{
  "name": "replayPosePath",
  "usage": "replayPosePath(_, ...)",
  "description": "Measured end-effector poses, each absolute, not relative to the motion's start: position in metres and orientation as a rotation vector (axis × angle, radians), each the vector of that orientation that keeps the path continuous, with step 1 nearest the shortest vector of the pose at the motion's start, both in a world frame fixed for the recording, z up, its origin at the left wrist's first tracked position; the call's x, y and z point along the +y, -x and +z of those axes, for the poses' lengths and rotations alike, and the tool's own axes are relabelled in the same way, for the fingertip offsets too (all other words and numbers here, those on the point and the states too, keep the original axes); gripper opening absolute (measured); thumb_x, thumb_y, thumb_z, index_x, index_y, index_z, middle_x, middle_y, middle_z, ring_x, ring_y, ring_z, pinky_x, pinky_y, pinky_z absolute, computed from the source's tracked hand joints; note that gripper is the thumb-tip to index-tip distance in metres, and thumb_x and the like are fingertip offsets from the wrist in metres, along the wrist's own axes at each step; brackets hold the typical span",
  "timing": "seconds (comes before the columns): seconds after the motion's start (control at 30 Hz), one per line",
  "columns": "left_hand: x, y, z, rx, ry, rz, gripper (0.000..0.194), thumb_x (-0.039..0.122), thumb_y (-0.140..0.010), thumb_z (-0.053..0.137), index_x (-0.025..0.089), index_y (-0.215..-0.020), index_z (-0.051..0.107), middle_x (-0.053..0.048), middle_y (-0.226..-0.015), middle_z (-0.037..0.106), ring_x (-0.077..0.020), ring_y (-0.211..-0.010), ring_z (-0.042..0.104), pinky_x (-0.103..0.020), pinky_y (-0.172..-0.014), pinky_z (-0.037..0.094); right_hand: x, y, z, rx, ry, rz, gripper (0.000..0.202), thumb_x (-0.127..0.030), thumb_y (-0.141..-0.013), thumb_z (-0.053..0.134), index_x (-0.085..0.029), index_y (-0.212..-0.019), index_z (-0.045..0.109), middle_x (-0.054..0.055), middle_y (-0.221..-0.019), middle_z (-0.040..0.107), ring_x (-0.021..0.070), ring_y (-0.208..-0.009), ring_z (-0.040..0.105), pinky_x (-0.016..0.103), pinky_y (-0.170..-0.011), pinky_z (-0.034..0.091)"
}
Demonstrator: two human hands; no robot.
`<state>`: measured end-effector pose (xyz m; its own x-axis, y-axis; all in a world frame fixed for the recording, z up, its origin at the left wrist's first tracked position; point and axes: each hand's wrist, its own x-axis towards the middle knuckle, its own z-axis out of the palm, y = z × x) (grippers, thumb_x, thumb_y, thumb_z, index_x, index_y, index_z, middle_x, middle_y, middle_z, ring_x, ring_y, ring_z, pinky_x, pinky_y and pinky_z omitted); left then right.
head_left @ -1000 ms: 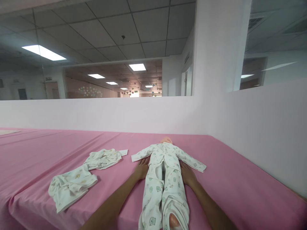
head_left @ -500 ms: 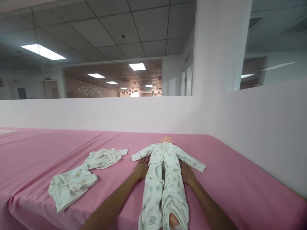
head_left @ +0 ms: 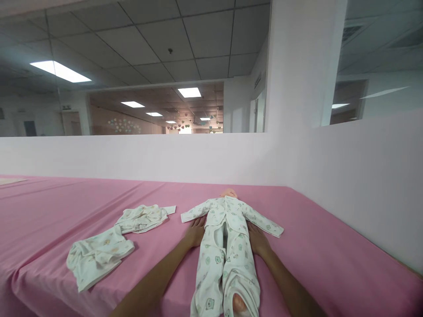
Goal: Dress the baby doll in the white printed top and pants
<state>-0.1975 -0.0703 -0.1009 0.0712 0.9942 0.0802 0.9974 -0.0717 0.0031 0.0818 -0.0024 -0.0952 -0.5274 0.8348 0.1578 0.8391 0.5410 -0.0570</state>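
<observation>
1. The doll lies on its back on the pink sheet, head toward the wall, already dressed in a printed top and trousers; one bare foot shows at a trouser hem.
2. The left hand and right hand lie flat and open against its waist, one on each side, gripping nothing.
3. A spare top and spare trousers lie crumpled to the left, apart from the doll, untouched.

Loose baby clothes on a pink sheet

A crumpled top and a rumpled pair of trousers lie just beside each other on the pink sheet, below a white partition wall with glass panels and lit ceiling lights.
</observation>
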Motion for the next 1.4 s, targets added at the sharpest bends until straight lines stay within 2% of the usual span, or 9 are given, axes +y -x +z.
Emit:
replayPosePath(0.27,-0.0697,0.1978,-0.1020,-2.115,2.249,-0.103,0.078,0.058,-0.092,0.042,0.018,-0.158,0.025,-0.010,-0.165,0.013,-0.0357,-0.150,0.013,-0.047,-0.121,0.016,-0.0004,-0.0821,-0.0977,-2.610,1.420,-0.077,0.063,-0.029,-0.096,0.030,-0.012,-0.157,0.023,0.009,-0.161,0.025,0.0243,-0.149,0.024,0.037,-0.120,0.020)
replayPosePath(0.57,-0.0693,0.1984,-0.1019,-2.111,2.262,-0.089,0.080,0.059,-0.093,0.039,0.019,-0.159,0.022,-0.010,-0.165,0.011,-0.0355,-0.151,0.012,-0.048,-0.121,0.016,0.0019,-0.0828,-0.0986,-2.579,1.402,-0.018,0.065,-0.030,-0.094,0.036,-0.015,-0.156,0.026,0.007,-0.160,0.026,0.0252,-0.149,0.025,0.038,-0.121,0.018)
replayPosePath(0.77,-0.0701,0.1976,-0.1014,-2.122,2.263,-0.118,0.081,0.059,-0.093,0.040,0.019,-0.160,0.020,-0.010,-0.165,0.011,-0.0356,-0.151,0.011,-0.048,-0.120,0.016,-0.0019,-0.0824,-0.0947,-2.615,1.426,-0.039,0.066,-0.031,-0.094,0.036,-0.012,-0.157,0.025,0.009,-0.161,0.026,0.0255,-0.148,0.026,0.037,-0.120,0.020)
replayPosePath(0.87,-0.0698,0.1978,-0.1022,-2.115,2.261,-0.111,0.079,0.059,-0.093,0.040,0.019,-0.159,0.021,-0.009,-0.165,0.012,-0.0352,-0.151,0.012,-0.048,-0.121,0.016,-0.0024,-0.0825,-0.0949,-2.607,1.433,-0.037,0.064,-0.033,-0.095,0.035,-0.015,-0.157,0.026,0.008,-0.161,0.027,0.0247,-0.148,0.026,0.037,-0.120,0.019)
replayPosePath(1.23,-0.0685,0.1995,-0.1021,-2.100,2.269,-0.093,0.079,0.059,-0.093,0.039,0.018,-0.159,0.024,-0.010,-0.165,0.011,-0.0351,-0.150,0.012,-0.048,-0.121,0.015,-0.0047,-0.0824,-0.0928,-2.606,1.414,-0.028,0.063,-0.028,-0.095,0.031,-0.011,-0.156,0.027,0.010,-0.161,0.025,0.0254,-0.149,0.024,0.039,-0.120,0.020)
replayPosePath(1.4,-0.0686,0.1992,-0.1015,-2.110,2.280,-0.088,0.077,0.060,-0.094,0.037,0.020,-0.158,0.025,-0.010,-0.166,0.011,-0.0354,-0.151,0.012,-0.049,-0.121,0.015,-0.0038,-0.0824,-0.0944,-2.580,1.405,-0.024,0.064,-0.028,-0.095,0.032,-0.013,-0.157,0.025,0.008,-0.160,0.026,0.0245,-0.149,0.023,0.039,-0.121,0.018)
